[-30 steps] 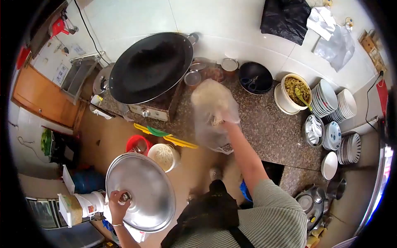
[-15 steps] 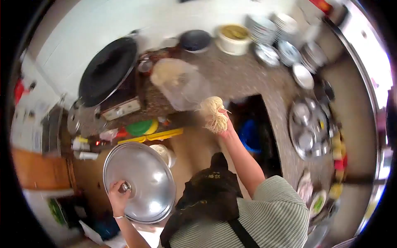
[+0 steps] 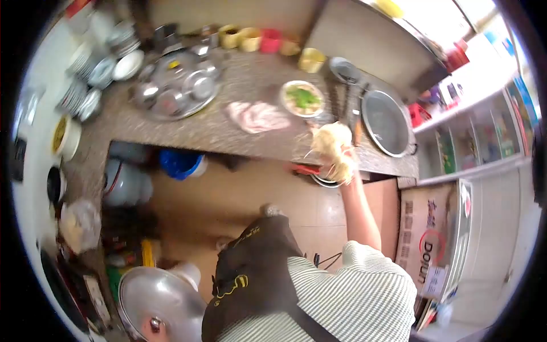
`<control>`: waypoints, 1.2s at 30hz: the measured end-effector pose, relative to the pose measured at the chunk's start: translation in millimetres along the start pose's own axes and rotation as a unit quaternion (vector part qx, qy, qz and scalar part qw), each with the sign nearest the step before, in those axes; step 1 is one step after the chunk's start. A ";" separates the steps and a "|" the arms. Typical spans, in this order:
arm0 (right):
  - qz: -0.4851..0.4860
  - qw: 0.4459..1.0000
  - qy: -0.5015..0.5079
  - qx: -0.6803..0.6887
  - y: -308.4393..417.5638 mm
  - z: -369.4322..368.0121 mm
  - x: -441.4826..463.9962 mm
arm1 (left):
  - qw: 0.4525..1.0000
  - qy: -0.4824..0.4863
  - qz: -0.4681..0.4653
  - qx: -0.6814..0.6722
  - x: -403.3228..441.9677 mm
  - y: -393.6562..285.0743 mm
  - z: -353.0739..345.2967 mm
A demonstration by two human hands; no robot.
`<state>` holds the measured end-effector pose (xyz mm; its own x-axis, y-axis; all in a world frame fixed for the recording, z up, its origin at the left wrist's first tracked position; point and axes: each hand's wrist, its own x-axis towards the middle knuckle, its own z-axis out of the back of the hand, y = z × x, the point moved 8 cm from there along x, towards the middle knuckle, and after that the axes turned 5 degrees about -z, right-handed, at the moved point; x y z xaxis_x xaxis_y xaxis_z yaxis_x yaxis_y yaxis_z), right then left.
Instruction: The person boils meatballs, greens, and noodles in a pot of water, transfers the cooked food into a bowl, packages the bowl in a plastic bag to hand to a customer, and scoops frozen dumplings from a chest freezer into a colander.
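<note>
Fingers of the right hand clasp one bundle of noodles that partly hides them, one bowl of greens beyond them leftward, while the cut-off left hand grips the knob of one metal lid.

Looks forward and steeply down from the person's head, as the sole view. Curves wide like a fisheye, dark at the corners. Takes in the apron from close above, catches the left hand at the bottom edge, and reaches across the floor to the counter and a white-framed cabinet at right.
</note>
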<state>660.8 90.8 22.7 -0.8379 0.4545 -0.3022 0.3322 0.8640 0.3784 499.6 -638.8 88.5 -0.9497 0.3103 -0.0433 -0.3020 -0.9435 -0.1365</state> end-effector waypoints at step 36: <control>-0.067 0.970 0.066 -0.223 -184.5 -23.9 240.9 | 0.942 -0.118 0.256 -0.180 8.7 62.0 3.2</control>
<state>387.4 35.7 -99.1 -0.9184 0.2883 -0.2709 0.0217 0.7205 0.6931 472.3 -694.9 82.8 -0.9681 -0.2498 0.0200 0.2090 -0.8489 -0.4855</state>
